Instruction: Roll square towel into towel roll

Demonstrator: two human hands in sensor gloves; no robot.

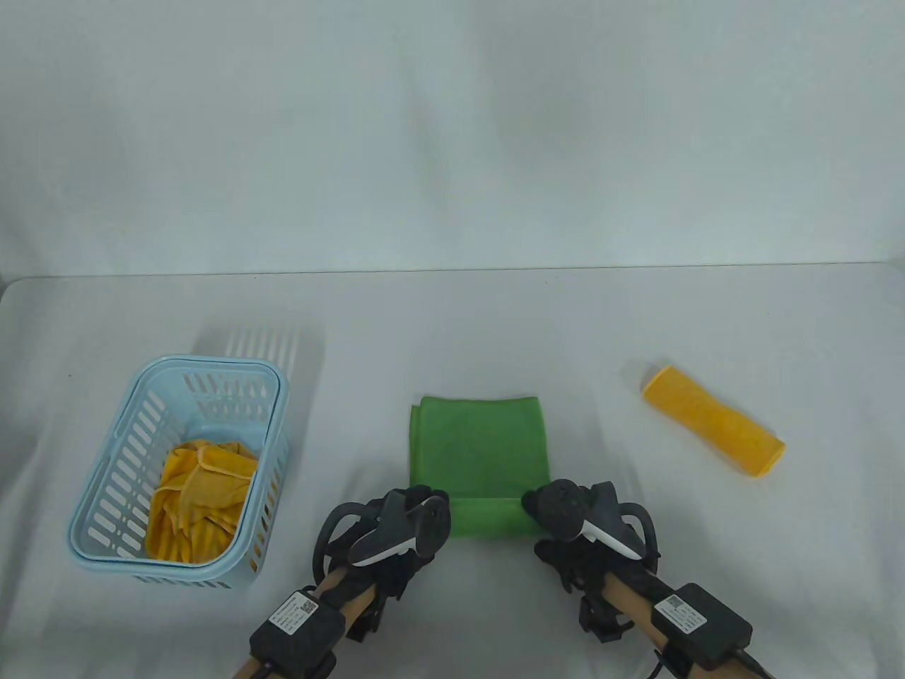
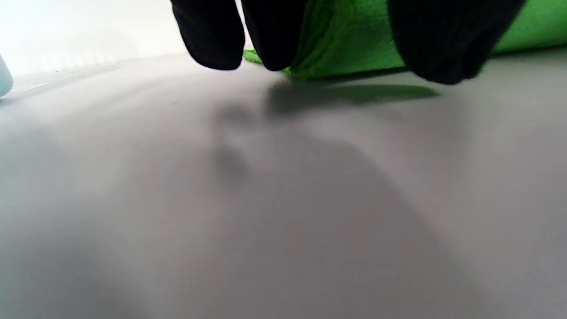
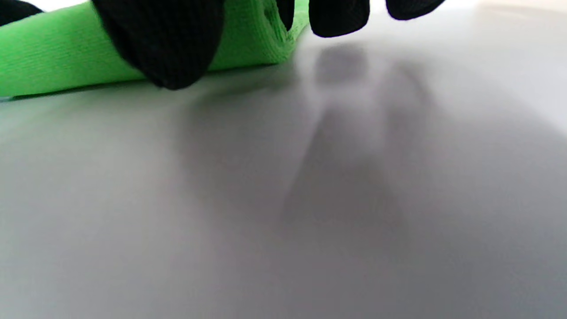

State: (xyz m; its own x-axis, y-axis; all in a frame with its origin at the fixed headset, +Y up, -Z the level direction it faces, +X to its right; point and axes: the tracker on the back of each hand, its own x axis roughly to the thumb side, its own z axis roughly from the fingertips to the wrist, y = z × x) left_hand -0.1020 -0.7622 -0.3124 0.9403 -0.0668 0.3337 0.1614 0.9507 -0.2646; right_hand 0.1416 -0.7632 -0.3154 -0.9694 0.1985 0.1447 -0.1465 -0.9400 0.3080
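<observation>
A green towel [image 1: 479, 445] lies folded flat at the table's middle, its near edge turned up into a short roll [image 1: 488, 518]. My left hand [image 1: 428, 511] grips the roll's left end and my right hand [image 1: 541, 508] grips its right end. In the left wrist view the gloved fingers [image 2: 212, 35] curl over the green towel [image 2: 350, 44], with the thumb in front of it. Likewise, in the right wrist view a thumb and fingertips [image 3: 339, 17] close round the green towel's [image 3: 53, 57] rolled end. The trackers hide most of both hands from above.
A light blue slotted basket [image 1: 134, 453] at the left holds crumpled yellow cloths [image 1: 198, 502]; its corner shows at the left wrist view's edge [image 2: 3, 75]. A rolled yellow towel [image 1: 714, 428] lies at the right. The table's far edge [image 1: 452, 272] meets a white wall.
</observation>
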